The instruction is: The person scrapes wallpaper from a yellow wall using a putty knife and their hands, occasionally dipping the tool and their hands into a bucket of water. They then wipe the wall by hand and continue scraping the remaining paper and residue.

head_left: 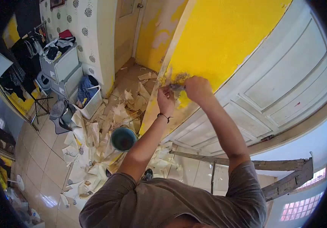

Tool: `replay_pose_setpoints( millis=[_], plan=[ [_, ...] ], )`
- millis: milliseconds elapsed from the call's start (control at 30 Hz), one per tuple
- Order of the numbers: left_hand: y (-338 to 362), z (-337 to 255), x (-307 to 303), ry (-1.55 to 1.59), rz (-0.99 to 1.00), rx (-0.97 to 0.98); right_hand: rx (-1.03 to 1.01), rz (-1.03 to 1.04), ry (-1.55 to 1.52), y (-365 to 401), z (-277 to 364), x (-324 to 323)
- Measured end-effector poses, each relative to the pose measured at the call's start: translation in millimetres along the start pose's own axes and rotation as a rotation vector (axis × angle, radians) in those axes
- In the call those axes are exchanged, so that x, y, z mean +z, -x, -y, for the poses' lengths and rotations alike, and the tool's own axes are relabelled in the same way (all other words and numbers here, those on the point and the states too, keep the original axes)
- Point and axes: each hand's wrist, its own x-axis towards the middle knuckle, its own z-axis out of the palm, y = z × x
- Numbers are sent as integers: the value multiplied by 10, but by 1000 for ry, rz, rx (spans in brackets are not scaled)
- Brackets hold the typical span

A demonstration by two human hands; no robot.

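Observation:
My right hand (198, 89) is closed round what looks like a scraper (178, 87), held against the yellow wall (212, 41). My left hand (166, 101), with a dark band at the wrist, is closed at the scraper's other end, its fingers close to the wall's edge. How the fingers sit on the tool is partly hidden. Around the scraper the paint is broken, showing a rough grey-brown patch (180, 77). A paler bare strip runs along the wall's edge beside my left hand.
Torn wallpaper (93, 133) litters the tiled floor below, around a teal bucket (123, 139). A white laundry basket (89, 104) and grey drawers (59, 66) stand at left. A white panelled door (277, 87) adjoins the wall at right. A worn wooden beam (262, 165) lies near my right elbow.

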Motion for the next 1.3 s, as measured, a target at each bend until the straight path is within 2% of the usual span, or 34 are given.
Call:
replay_pose_setpoints(
  millis=[67,100,200,267,367,400,467,567,633,700,767,833,867,967,1033,1100,1200,1300],
  plan=[
    [12,-97,-84,-77,-65,66,-20,2,-12,40,78,73],
    [100,-152,57,-39,-83,57,-35,7,27,152,-46,-112],
    [31,-85,-81,12,-101,59,64,-11,53,244,-44,-461],
    [32,22,-70,-14,-37,-40,19,-26,80,106,-24,-186],
    [-4,537,38,-117,-44,-4,-58,17,124,6,68,-147],
    [-16,514,21,-116,-50,3,-31,-19,78,27,51,-303],
    [-44,388,-3,-326,-172,4,19,-29,-10,-10,-56,-661],
    [-56,-68,-115,-313,-228,83,37,-17,29,-213,-43,-808],
    [-78,-98,-90,-278,-206,81,-2,-33,65,-352,55,-547],
    [-133,-89,-129,-248,-189,91,-56,72,57,-353,196,-523],
    [-143,17,-192,-282,-90,128,-58,-11,55,-194,137,-769],
    [-123,-66,-203,-237,-137,48,94,24,57,-68,123,-1015],
    [-142,-80,-202,-218,-130,56,69,-46,37,-85,131,-893],
    [-93,-15,-152,-260,-117,66,-13,13,83,-273,191,-383],
    [-89,36,-141,-321,-119,74,-1,-9,21,-175,112,-386],
    [-86,38,-154,-193,-93,3,72,-73,-15,-53,38,-515],
    [-100,14,-162,-269,-81,25,50,4,48,-142,164,-314],
    [-148,49,-175,-224,-55,26,9,-11,7,-54,165,-397]
  ],
)
